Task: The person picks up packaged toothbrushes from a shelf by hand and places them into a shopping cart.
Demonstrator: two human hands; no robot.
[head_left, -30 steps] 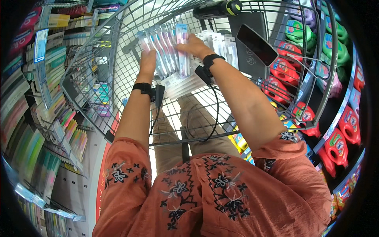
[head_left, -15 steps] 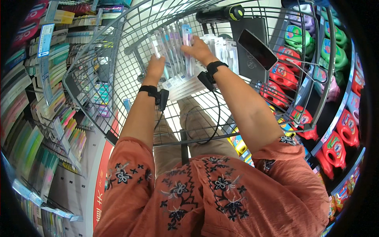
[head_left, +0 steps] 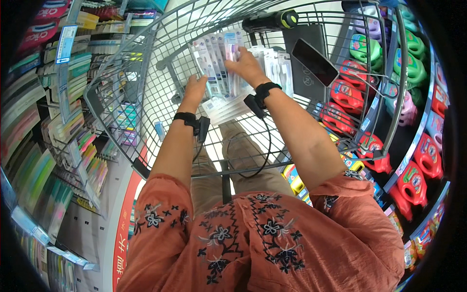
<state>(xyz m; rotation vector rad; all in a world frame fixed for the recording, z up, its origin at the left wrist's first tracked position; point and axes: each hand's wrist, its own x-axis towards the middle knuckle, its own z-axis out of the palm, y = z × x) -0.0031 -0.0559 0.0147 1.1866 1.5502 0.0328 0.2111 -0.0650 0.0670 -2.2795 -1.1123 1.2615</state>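
Packaged toothbrushes [head_left: 212, 61] stand in a slanting row inside the wire shopping cart [head_left: 146, 73]. At the row's left edge is my left hand [head_left: 194, 92], fingers apart, its fingertips beside the outermost pack. My right hand [head_left: 248, 68] has its thumb and fingers around a toothbrush pack [head_left: 233, 51] with a pinkish-purple patch; the fingers partly cover it. White toothbrush packs [head_left: 277, 68] stand to the right of that hand. Flat white packs [head_left: 224, 111] lie below the row, nearer to me. Both wrists wear black straps with small devices.
A smartphone [head_left: 314, 62] rests at the cart's right, over a dark flat case [head_left: 304, 36]. A black bottle [head_left: 270, 20] lies across the far side. Shelves of hanging toothbrush packs [head_left: 82, 168] flank the left; red detergent bottles [head_left: 346, 95] line the right.
The packs in the row have tipped and fanned, showing more of their fronts. My left hand's fingers have spread at the row's edge. My right hand stays at its pack.
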